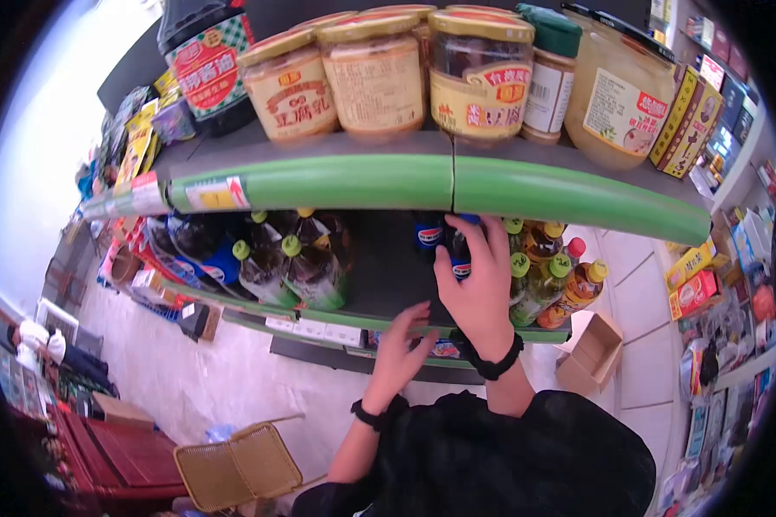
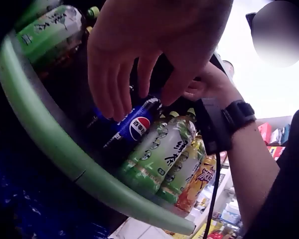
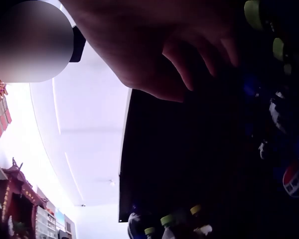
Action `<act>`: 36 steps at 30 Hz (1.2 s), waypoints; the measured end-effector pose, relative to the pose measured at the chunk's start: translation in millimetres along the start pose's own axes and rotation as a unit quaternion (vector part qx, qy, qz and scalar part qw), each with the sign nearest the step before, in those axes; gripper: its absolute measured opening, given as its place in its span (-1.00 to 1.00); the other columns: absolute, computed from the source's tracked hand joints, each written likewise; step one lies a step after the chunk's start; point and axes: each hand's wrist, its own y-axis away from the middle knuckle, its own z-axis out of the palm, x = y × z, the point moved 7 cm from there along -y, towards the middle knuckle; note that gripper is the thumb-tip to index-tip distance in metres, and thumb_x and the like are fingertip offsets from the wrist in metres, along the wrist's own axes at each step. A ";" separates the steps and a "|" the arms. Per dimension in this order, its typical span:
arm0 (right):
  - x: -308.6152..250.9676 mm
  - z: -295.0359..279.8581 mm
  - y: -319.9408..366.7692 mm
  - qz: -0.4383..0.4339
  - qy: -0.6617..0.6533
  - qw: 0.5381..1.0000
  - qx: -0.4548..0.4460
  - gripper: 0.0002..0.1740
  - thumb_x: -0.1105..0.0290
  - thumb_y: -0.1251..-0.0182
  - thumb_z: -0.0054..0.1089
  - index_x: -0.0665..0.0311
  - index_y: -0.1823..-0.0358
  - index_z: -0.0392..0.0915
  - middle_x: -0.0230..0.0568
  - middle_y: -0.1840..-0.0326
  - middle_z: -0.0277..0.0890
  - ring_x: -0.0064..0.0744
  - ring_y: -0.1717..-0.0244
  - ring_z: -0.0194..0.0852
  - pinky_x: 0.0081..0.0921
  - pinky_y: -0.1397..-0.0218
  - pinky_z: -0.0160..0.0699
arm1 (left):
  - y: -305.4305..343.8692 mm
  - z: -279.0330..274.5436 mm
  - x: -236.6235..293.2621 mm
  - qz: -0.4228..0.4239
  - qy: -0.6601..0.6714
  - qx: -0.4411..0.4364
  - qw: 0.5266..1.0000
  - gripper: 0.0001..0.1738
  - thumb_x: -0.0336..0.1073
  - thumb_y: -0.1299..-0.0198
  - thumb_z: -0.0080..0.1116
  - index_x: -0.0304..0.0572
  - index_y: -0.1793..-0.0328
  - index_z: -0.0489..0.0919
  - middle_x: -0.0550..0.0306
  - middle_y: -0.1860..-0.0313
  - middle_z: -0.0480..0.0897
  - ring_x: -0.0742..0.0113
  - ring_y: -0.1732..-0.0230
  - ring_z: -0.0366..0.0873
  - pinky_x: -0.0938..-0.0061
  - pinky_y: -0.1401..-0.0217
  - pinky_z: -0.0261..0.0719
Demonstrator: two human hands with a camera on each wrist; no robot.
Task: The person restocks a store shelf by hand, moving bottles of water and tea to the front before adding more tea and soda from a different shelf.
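Observation:
My right hand (image 1: 481, 289) reaches in under the upper shelf, over the Pepsi bottle (image 1: 460, 263) on the lower shelf. Its thumb and fingers are spread close about the bottle's upper part in the head view; in the right wrist view the loosely bent fingers (image 3: 182, 74) show nothing between them. A second Pepsi bottle (image 1: 428, 234) stands to the left, partly under the shelf edge. My left hand (image 1: 397, 355) hangs before the lower shelf's front edge, fingers relaxed and holding nothing. In the left wrist view, the Pepsi bottle (image 2: 134, 125) stands beside green tea bottles (image 2: 164, 149).
Jars (image 1: 375, 77) and a dark sauce bottle (image 1: 207, 73) stand on the upper shelf, whose green front edge (image 1: 319, 183) overhangs the bottles. Green-capped bottles (image 1: 315, 271) stand left on the lower shelf. An open cardboard box (image 1: 591, 349) and a wicker chair (image 1: 237, 465) are on the floor.

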 end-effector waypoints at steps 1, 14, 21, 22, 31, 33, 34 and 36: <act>0.1 6.0 -8.1 0.010 0.016 1.000 0.006 -0.54 0.52 -0.21 0.33 0.23 -0.19 0.58 0.16 -0.27 0.40 0.35 -0.30 0.39 0.06 -0.35 0.45 | -18.2 2.3 -4.5 0.011 -0.003 -0.012 1.000 -0.34 -0.37 -0.27 0.38 -0.21 -0.50 0.46 -0.12 -0.26 0.65 0.06 -0.21 0.67 0.27 -0.23 0.65; 24.4 70.0 1.3 0.004 0.258 0.963 -0.075 -0.84 0.46 0.00 0.28 0.34 0.35 0.64 0.07 0.42 0.57 0.26 0.33 0.56 0.11 0.21 0.49 | -91.7 39.1 -48.2 0.119 -0.090 -0.048 0.988 -0.20 -0.39 -0.19 0.32 -0.26 -0.57 0.27 -0.32 -0.32 0.47 -0.35 -0.40 0.41 0.01 -0.41 0.48; 4.6 37.0 5.2 0.067 0.182 0.980 -0.054 -0.77 0.50 -0.01 0.37 0.25 0.23 0.73 -0.05 0.34 0.64 0.16 0.22 0.62 -0.03 0.06 0.62 | -81.1 41.6 -54.1 -0.003 -0.043 -0.028 0.999 -0.23 -0.35 -0.14 0.38 -0.28 -0.49 0.35 -0.23 -0.30 0.51 -0.28 -0.35 0.50 0.03 -0.33 0.55; -4.1 30.5 7.0 0.044 0.139 0.989 -0.019 -0.74 0.52 0.01 0.40 0.24 0.21 0.74 -0.08 0.32 0.66 0.13 0.19 0.63 -0.07 0.01 0.65 | -77.0 39.5 -52.0 0.016 -0.055 -0.010 0.998 -0.26 -0.34 -0.14 0.38 -0.27 -0.47 0.38 -0.21 -0.29 0.52 -0.25 -0.32 0.51 0.04 -0.32 0.56; -80.2 4.5 80.5 -0.120 -0.089 0.964 -0.219 -0.61 0.54 0.09 0.36 0.17 0.12 0.81 -0.28 0.04 0.78 -0.21 -0.04 0.74 -0.12 -0.32 0.66 | 9.1 12.6 -21.4 0.142 -0.088 0.148 0.975 -0.35 -0.25 -0.20 0.31 -0.16 -0.45 0.50 -0.16 -0.44 0.49 -0.10 -0.23 0.55 0.14 -0.31 0.54; -100.1 -5.5 96.5 -0.147 -0.149 0.942 -0.261 -0.60 0.55 0.10 0.36 0.19 0.12 0.80 -0.27 0.03 0.79 -0.22 -0.05 0.76 -0.13 -0.30 0.67 | 42.4 3.8 -12.3 0.117 -0.085 0.168 0.975 -0.32 -0.24 -0.22 0.31 -0.18 -0.49 0.48 -0.15 -0.53 0.44 -0.09 -0.31 0.55 0.16 -0.38 0.52; -108.9 -7.7 102.4 -0.157 -0.173 0.932 -0.278 -0.61 0.57 0.09 0.37 0.21 0.12 0.80 -0.25 0.05 0.80 -0.23 -0.03 0.77 -0.14 -0.27 0.69 | 60.0 -4.0 -9.0 0.140 -0.088 0.188 0.968 -0.32 -0.23 -0.22 0.32 -0.19 -0.49 0.47 -0.15 -0.52 0.46 -0.09 -0.34 0.54 0.16 -0.41 0.50; -118.4 -5.5 119.9 -0.152 -0.230 0.910 -0.310 -0.61 0.59 0.09 0.39 0.21 0.13 0.80 -0.24 0.06 0.80 -0.21 -0.01 0.77 -0.18 -0.24 0.71 | 99.8 -15.9 -21.6 0.107 -0.030 0.224 0.968 -0.35 -0.22 -0.25 0.34 -0.21 -0.46 0.50 -0.12 -0.47 0.51 -0.06 -0.41 0.52 0.16 -0.47 0.47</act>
